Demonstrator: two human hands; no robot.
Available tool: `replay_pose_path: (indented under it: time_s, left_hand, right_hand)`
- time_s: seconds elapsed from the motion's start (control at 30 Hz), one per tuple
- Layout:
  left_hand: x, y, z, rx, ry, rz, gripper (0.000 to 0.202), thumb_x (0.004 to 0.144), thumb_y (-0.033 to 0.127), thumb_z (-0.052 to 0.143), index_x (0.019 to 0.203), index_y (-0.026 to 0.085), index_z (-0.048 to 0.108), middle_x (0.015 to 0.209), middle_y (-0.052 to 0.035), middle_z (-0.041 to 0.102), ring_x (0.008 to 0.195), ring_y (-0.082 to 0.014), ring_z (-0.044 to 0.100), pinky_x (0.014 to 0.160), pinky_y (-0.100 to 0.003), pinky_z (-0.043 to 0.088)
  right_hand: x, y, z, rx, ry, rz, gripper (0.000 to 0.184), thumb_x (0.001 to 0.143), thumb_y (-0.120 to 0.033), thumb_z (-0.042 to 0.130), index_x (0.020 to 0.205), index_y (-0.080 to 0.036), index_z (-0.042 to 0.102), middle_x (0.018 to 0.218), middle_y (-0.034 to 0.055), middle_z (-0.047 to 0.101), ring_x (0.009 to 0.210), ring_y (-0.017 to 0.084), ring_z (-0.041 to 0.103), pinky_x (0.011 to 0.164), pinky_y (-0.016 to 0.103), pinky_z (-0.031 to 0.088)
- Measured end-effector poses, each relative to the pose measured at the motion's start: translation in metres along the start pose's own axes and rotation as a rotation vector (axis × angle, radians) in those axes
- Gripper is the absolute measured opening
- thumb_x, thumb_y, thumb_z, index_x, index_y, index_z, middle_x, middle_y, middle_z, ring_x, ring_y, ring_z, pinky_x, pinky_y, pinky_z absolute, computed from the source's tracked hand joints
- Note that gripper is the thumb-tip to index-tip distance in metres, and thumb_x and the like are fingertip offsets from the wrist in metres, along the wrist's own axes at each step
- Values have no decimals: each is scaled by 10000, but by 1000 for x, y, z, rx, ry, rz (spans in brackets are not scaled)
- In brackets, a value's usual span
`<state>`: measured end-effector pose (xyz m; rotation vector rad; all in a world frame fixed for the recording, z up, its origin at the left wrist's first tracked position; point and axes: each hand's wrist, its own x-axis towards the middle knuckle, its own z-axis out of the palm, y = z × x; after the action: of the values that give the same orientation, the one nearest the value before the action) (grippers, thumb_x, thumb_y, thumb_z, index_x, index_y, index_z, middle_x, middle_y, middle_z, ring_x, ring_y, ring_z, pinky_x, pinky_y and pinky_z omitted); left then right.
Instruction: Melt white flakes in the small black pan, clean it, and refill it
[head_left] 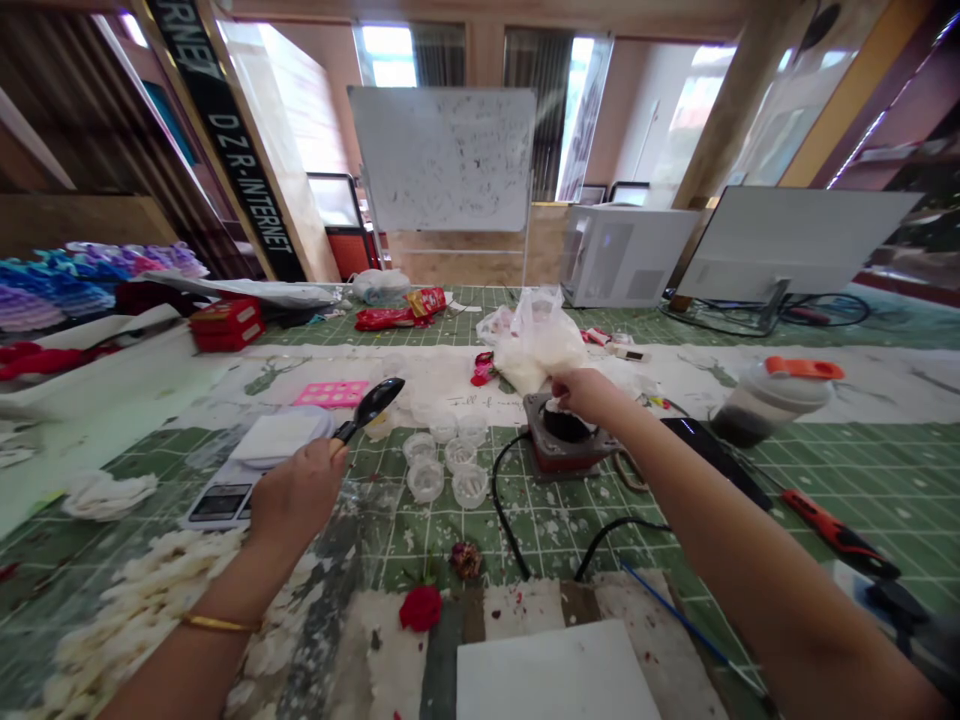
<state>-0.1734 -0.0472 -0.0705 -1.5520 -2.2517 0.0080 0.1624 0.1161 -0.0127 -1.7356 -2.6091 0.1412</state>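
My left hand point(296, 495) is closed around the handle of a black spoon point(373, 405), whose bowl points up and to the right above a small digital scale point(244, 470). My right hand point(589, 393) reaches forward and rests, fingers curled, on the black top of a small red-based hot plate point(564, 445) with a black cord. What its fingers grip is unclear. A clear plastic bag of white granules point(536, 345) sits just behind that hand. Several small clear cups point(448, 465) stand between the two hands.
A green cutting mat point(825, 470) covers the table. A lidded cup with an orange tab point(769, 398), an orange-handled tool point(832, 530), a red dried flower point(420, 607), a white sheet point(555, 675) and white fluffy scraps point(150, 600) lie around. A whiteboard and monitor stand behind.
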Motion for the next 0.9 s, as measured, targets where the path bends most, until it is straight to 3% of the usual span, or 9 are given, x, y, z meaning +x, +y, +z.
replay_pose_path:
  time_s: [0.13, 0.23, 0.4, 0.53, 0.67, 0.8, 0.9]
  left_hand:
    - [0, -1, 0, -18, -31, -8, 400, 881, 391, 222, 914, 131, 524, 775, -118, 626, 650, -259, 596, 475, -280, 262]
    - [1, 0, 0, -17, -29, 1, 410, 883, 397, 211, 913, 132, 522, 758, -113, 626, 643, -266, 598, 468, -280, 252]
    - [-2, 3, 0, 29, 11, 7, 417, 885, 391, 209, 920, 126, 530, 752, -115, 625, 632, -261, 595, 467, -281, 268]
    - [-4, 2, -3, 3, 1, -3, 400, 881, 393, 235, 936, 135, 535, 759, -109, 630, 639, -253, 598, 472, -278, 276]
    - [-5, 0, -1, 0, -14, -5, 411, 881, 407, 224, 928, 141, 534, 763, -112, 628, 642, -259, 597, 480, -275, 287]
    - [-4, 2, 4, 27, -7, 12, 429, 886, 411, 201, 921, 131, 524, 758, -123, 623, 642, -241, 594, 491, -269, 297]
    - [-4, 3, 5, 37, 9, 20, 444, 888, 404, 183, 909, 118, 522, 750, -129, 620, 626, -238, 592, 484, -268, 292]
  right_hand:
    - [-16, 11, -2, -39, -5, 56, 159, 637, -158, 578, 785, -182, 632, 798, 56, 633, 710, 161, 548, 558, 225, 335]
    - [-26, 2, -1, -29, -30, 3, 118, 624, -154, 582, 722, -199, 631, 752, 32, 634, 680, 148, 545, 545, 220, 324]
    - [-9, -12, 3, 4, -14, -61, 165, 670, -166, 562, 814, -211, 630, 800, 7, 644, 691, 116, 543, 550, 192, 326]
    - [0, 4, -2, -35, 11, 3, 168, 664, -154, 561, 811, -188, 635, 800, 34, 641, 711, 140, 539, 562, 209, 329]
    - [-19, 16, -8, -44, -24, 34, 135, 635, -155, 574, 747, -186, 640, 747, 38, 636, 663, 149, 537, 546, 222, 333]
    - [-37, 0, -8, 1, -59, -15, 122, 620, -131, 568, 698, -190, 641, 692, 29, 627, 635, 146, 540, 539, 224, 335]
    - [-41, -14, -4, 97, -35, -86, 151, 671, -179, 549, 789, -212, 638, 748, 5, 639, 683, 132, 553, 579, 210, 362]
